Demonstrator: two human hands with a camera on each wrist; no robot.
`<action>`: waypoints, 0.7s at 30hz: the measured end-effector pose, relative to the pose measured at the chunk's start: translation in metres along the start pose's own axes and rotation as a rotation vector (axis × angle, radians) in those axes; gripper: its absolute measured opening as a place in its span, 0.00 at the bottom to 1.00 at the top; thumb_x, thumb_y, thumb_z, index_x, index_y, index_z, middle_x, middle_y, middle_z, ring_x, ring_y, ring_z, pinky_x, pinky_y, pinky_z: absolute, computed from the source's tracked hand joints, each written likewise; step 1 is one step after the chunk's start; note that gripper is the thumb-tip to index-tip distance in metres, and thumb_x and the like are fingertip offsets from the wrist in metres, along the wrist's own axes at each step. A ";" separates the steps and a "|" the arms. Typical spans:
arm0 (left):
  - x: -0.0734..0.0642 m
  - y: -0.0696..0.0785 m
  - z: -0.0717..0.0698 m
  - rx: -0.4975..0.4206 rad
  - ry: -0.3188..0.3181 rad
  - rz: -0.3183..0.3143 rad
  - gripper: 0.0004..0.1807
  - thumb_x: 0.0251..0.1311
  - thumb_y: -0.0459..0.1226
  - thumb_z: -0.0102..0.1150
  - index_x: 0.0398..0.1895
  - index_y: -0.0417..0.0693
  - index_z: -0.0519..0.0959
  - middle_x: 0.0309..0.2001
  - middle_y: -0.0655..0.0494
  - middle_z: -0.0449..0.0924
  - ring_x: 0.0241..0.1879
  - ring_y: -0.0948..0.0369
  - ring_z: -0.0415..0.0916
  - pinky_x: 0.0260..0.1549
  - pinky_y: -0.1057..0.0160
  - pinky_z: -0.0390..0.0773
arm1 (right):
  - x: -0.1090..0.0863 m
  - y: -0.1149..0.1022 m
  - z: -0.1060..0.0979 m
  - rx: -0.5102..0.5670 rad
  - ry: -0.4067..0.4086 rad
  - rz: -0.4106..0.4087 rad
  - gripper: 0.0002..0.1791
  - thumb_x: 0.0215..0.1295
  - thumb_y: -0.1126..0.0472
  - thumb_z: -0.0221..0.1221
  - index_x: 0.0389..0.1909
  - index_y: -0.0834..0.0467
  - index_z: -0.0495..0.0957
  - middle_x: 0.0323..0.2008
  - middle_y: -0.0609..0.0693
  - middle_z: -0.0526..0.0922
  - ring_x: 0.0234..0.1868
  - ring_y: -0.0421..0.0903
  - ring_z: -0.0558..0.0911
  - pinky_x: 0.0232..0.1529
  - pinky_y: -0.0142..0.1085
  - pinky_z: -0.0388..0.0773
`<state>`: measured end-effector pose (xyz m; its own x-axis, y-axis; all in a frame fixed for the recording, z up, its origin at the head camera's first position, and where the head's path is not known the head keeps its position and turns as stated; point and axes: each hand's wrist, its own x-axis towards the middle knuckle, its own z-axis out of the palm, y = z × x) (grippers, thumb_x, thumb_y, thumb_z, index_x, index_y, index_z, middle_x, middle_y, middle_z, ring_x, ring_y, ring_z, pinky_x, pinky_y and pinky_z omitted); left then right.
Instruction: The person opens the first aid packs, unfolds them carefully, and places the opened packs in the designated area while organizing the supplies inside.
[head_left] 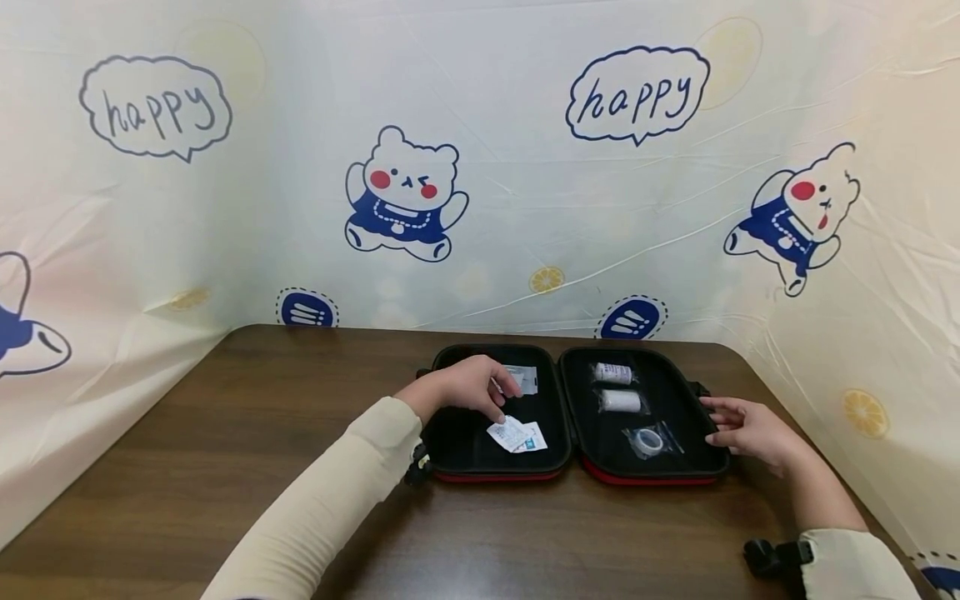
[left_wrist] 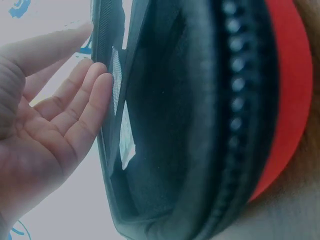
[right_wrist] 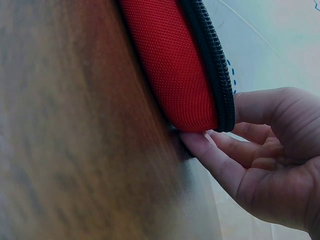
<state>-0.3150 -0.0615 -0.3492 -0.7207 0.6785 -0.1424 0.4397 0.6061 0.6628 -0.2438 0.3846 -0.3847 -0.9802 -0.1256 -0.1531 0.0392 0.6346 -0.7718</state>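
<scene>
A black zip case [head_left: 457, 454] with a red outer shell lies unfolded on the table. My left hand [head_left: 471, 385] hovers over its left half, fingers loosely bent, fingertips right at a white packet [head_left: 507, 432]. That packet overlaps another white-and-blue packet [head_left: 536, 440]. In the left wrist view, nothing shows between the thumb and fingers of the left hand [left_wrist: 55, 110]. At the case's right edge, my right hand [head_left: 753, 431] grips the rim. The right wrist view has its thumb [right_wrist: 197, 144] against the red shell's [right_wrist: 172, 65] corner and a finger by the zipper.
A clear flat sachet [head_left: 528, 380] lies at the back of the left half. In the right half sit two wrapped white rolls [head_left: 619, 402] and a bagged white ring [head_left: 648, 442]. Behind the wooden table [head_left: 225, 425] hangs a printed sheet [head_left: 510, 192].
</scene>
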 end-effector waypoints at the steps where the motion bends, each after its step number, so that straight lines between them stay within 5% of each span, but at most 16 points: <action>1: 0.001 0.000 0.002 0.007 -0.015 0.002 0.22 0.49 0.30 0.74 0.50 0.45 0.83 0.49 0.53 0.81 0.45 0.59 0.79 0.44 0.64 0.80 | 0.000 0.000 0.000 0.000 0.001 0.000 0.39 0.60 0.65 0.66 0.68 0.72 0.59 0.56 0.74 0.72 0.49 0.55 0.77 0.40 0.40 0.82; 9: 0.005 0.005 0.014 0.141 -0.123 -0.005 0.27 0.46 0.33 0.77 0.54 0.53 0.82 0.51 0.63 0.79 0.50 0.62 0.76 0.48 0.66 0.76 | -0.001 0.000 0.000 0.005 -0.002 -0.002 0.39 0.59 0.65 0.66 0.68 0.73 0.59 0.56 0.74 0.72 0.50 0.55 0.77 0.40 0.40 0.81; 21: 0.007 0.008 0.016 0.152 -0.123 0.010 0.20 0.45 0.29 0.76 0.45 0.49 0.85 0.34 0.62 0.78 0.36 0.63 0.72 0.38 0.68 0.74 | 0.000 -0.001 -0.001 0.004 -0.004 0.004 0.39 0.60 0.65 0.66 0.68 0.72 0.59 0.57 0.74 0.71 0.50 0.56 0.76 0.40 0.40 0.82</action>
<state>-0.3080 -0.0450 -0.3569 -0.6494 0.7244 -0.2314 0.5289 0.6489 0.5470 -0.2440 0.3848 -0.3837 -0.9792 -0.1268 -0.1586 0.0435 0.6321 -0.7737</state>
